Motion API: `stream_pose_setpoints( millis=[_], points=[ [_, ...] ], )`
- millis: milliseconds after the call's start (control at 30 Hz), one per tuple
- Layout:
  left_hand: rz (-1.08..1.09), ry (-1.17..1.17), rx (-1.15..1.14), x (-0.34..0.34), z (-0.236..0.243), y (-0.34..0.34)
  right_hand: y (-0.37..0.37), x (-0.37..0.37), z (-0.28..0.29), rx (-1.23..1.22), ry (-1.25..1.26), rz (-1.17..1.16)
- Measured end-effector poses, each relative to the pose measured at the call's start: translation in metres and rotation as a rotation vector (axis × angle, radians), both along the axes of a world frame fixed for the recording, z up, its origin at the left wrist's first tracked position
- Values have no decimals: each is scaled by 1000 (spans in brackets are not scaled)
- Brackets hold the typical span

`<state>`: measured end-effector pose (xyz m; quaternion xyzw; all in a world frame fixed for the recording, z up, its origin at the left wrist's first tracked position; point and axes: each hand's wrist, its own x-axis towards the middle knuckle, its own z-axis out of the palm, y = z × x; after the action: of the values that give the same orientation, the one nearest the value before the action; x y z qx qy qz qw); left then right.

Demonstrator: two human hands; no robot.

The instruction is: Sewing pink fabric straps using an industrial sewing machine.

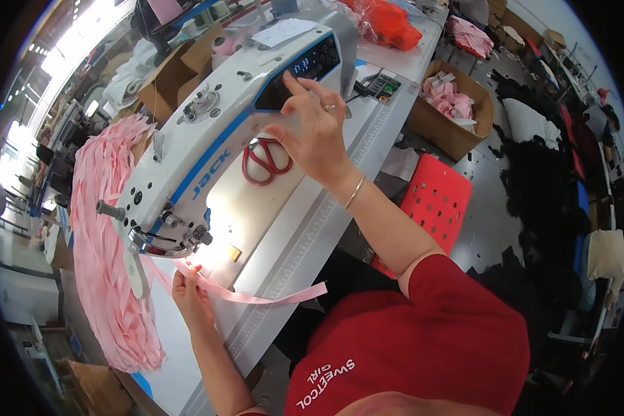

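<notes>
My right hand (317, 128) is raised to the dark control panel (305, 68) of a white and blue sewing machine (208, 132). Its index finger touches or nearly touches the panel, with the other fingers apart and nothing held. Down by the lit needle area, my left hand (193, 297) pinches a pink fabric strip (256, 299). One end of that strip trails right over the table's front edge; the other runs left under the machine head. Red-handled scissors (265, 163) rest against the machine behind my right wrist, their blades hidden.
A thick bundle of pink strips (104, 243) hangs along the table's left side. The white table (284, 277) carries a printed ruler along its edge. To the right are a cardboard box (457, 132) of pink pieces and a red perforated stool (437, 197). Black fabric (548, 194) lies on the floor.
</notes>
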<state>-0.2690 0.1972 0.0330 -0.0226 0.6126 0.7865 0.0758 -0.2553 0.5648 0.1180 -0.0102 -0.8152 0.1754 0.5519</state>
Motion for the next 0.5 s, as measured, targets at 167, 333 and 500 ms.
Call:
stream_pose_setpoints(
  millis=[167, 333, 500],
  points=[
    [-25, -39, 49, 0, 0, -6, 7, 1, 2, 34, 1, 6],
    [-6, -60, 89, -4, -4, -11, 5, -1, -1, 38, 13, 1],
    [25, -58, 128, -5, -5, -7, 0, -5, -2, -27, 14, -5]
  ],
)
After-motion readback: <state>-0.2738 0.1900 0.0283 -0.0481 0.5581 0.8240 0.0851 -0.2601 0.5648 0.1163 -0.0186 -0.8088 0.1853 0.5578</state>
